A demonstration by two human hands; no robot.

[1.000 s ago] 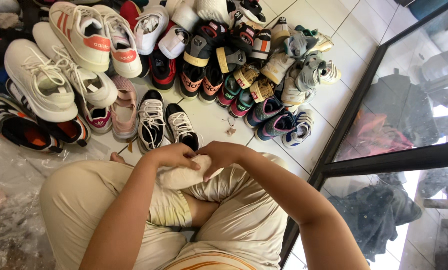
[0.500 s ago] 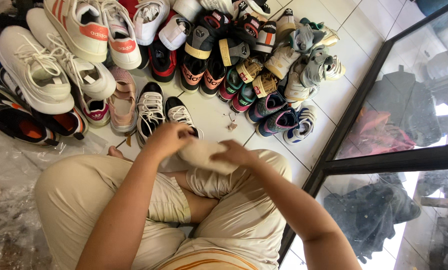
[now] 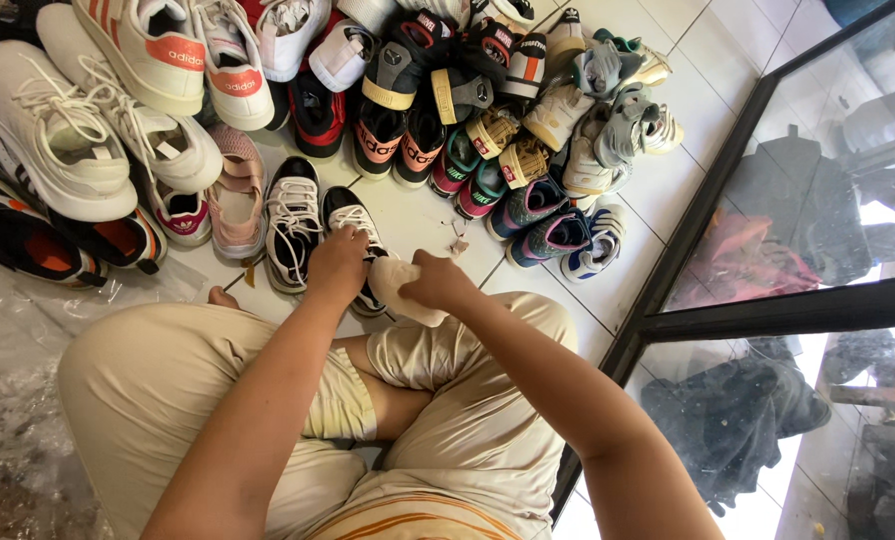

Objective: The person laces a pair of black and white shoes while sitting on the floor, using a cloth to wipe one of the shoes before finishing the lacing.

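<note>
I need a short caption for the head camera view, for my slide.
Seated person's left hand on a black-and-white sneaker, right hand holding a pale cloth.

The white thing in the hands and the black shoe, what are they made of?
The white wad, held by the right hand, looks like soft matte cloth or paper: it crumples. The black shoe under the left hand looks like smooth synthetic or leather, with woven white laces.

The person sits cross-legged on the floor. A crowd of shoes lies ahead of the knees, larger sneakers to the left. The left hand rests on a sneaker just before the legs; the right hand holds a cloth beside it. A glass panel stands to the right.
</note>
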